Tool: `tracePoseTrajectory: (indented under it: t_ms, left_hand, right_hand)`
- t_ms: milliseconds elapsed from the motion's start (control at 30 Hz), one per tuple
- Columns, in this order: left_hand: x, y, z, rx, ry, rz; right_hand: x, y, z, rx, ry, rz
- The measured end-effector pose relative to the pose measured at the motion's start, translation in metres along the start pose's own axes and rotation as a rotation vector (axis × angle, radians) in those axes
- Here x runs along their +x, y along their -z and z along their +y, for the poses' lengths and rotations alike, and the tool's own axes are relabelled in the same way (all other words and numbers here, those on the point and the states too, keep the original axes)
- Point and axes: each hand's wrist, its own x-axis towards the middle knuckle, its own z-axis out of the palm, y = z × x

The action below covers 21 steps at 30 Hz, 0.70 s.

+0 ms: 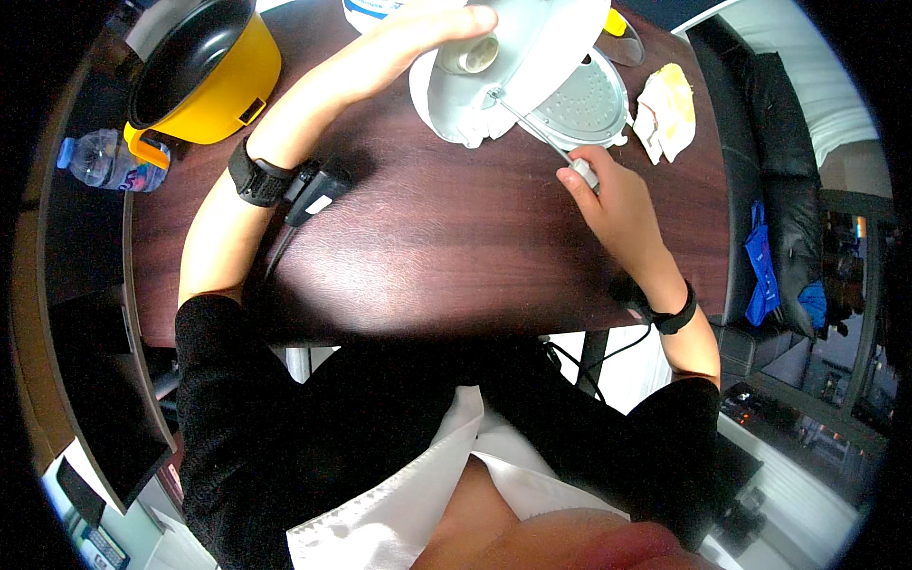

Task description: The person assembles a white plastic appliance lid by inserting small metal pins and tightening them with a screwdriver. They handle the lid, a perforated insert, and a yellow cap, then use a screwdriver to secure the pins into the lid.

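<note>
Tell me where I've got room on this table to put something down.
The widest bare patch is the tabletop between your forearms, below the white housing. A narrower strip lies right of your right hand, below the cloth. The far side is crowded with housing, perforated plate and yellow pot.

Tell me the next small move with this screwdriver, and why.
Probably a slight turn of the screwdriver: the right hand grips it, its far end appears to meet the inside of the white shell, and the left hand is on that shell.
</note>
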Motion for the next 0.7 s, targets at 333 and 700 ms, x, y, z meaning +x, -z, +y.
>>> tracePoseTrajectory:
  t_ms: [333, 700]
  left_hand:
    - [-0.001, -0.01, 0.001, -0.271, -0.022, 0.138]
    - [-0.002, -0.016, 0.0, -0.038, -0.133, 0.148]
  right_hand:
    - [0.005, -0.001, 0.009, -0.199, 0.049, -0.043]
    - [-0.008, -0.027, -0.02, 1.697, -0.695, -0.687]
